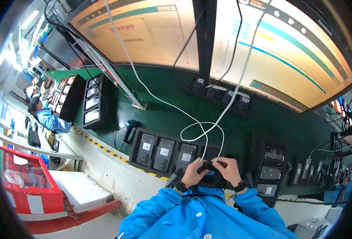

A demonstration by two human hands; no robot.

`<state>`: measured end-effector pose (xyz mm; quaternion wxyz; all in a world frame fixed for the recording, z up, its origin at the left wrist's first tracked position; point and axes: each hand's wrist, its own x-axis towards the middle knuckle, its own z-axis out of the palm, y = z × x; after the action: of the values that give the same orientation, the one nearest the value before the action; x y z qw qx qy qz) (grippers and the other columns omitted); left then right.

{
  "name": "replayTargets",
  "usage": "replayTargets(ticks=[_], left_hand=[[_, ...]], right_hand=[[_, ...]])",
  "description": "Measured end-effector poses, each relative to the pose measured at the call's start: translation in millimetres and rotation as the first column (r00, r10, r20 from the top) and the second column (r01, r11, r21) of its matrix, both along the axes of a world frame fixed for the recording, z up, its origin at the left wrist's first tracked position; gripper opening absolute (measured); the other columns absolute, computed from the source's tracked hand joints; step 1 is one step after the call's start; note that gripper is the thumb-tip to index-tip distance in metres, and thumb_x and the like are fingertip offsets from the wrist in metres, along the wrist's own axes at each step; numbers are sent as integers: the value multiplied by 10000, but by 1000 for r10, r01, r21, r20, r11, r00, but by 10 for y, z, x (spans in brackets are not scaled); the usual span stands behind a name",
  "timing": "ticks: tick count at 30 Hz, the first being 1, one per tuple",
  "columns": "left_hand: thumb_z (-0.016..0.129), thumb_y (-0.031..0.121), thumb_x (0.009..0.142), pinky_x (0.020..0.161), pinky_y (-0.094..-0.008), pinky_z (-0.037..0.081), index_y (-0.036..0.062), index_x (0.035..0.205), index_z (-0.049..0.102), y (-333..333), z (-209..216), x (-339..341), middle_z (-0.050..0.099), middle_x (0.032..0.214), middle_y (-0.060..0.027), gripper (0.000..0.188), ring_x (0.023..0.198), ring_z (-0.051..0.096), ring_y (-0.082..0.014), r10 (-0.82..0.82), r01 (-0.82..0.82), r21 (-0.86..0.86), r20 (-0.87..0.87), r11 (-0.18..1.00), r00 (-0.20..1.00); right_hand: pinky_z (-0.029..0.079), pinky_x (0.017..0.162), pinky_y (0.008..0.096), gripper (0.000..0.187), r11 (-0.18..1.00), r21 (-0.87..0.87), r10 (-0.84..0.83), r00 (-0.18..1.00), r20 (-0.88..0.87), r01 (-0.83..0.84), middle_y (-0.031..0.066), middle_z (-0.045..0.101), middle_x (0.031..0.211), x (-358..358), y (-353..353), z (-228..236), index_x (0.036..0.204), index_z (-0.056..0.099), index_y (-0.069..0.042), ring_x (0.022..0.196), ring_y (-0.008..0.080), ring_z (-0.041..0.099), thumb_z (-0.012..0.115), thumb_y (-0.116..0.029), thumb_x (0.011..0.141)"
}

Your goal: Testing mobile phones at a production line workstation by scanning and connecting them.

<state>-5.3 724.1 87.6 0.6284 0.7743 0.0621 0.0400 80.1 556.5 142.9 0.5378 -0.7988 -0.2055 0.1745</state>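
My left hand (192, 174) is closed around one end of a dark, phone-like device (210, 167), just above the bench's near edge. A white cable (206, 144) runs down to its fingers. My right hand (229, 171) is closed at the device's other end, its thumb and forefinger pinching a second white cable (222, 144). The fingers hide both cable ends, so I cannot tell whether they are plugged in. Left of my hands, a black tray (135, 149) holds several dark phones (164, 153) with white labels, lying back up.
A handheld barcode scanner (130, 129) lies left of the tray. Two large monitors (144, 36) rise behind the green bench (156, 113). Another black tray (257, 159) with phones stands at right. Loose white cables (237, 87) loop above the bench. A co-worker (50, 117) sits far left, near a red box (32, 199).
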Motion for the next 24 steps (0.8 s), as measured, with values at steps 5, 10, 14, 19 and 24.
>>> replayTargets(ticks=[5,10,14,19,24], left_hand=[[494,234,946,714,-279,441,18,844,559,467,-55,39,603,798,-26,248,794,557,-115,88,-137,-169,-268,976,959],[489,190,929,772,-273,450,10,981,640,860,-7,-88,632,946,-58,241,887,580,-152,75,-160,-324,-260,932,963],[616,60,818,900,-341,446,11,1084,642,1127,141,5,613,1098,-136,272,1028,581,-276,-88,85,78,46,993,995],[605,13,797,856,-345,475,29,1107,638,2230,207,105,639,1035,-134,312,967,607,-250,81,-94,172,79,981,994],[646,174,687,807,-473,475,83,1181,479,3680,-716,316,618,1015,-165,530,976,581,-364,720,-500,688,-48,527,692]], right_hand=[[460,626,275,246,938,-41,-302,867,396,345,112,649,887,412,246,-755,1051,631,-14,718,148,592,629,-168,860],[444,656,318,240,929,97,-361,933,6,358,140,611,957,-276,904,-465,1055,569,-17,745,258,568,583,-188,887],[452,611,261,358,792,344,85,467,-880,504,15,555,814,-737,1400,-564,929,550,-81,695,126,537,405,-403,991],[415,567,259,370,868,346,-14,714,-700,356,9,475,698,-707,1748,-730,763,409,-124,619,117,481,353,-399,1004],[457,718,329,418,795,376,16,602,-798,477,88,595,888,-678,2284,-591,766,380,-142,870,229,607,269,-471,998]])
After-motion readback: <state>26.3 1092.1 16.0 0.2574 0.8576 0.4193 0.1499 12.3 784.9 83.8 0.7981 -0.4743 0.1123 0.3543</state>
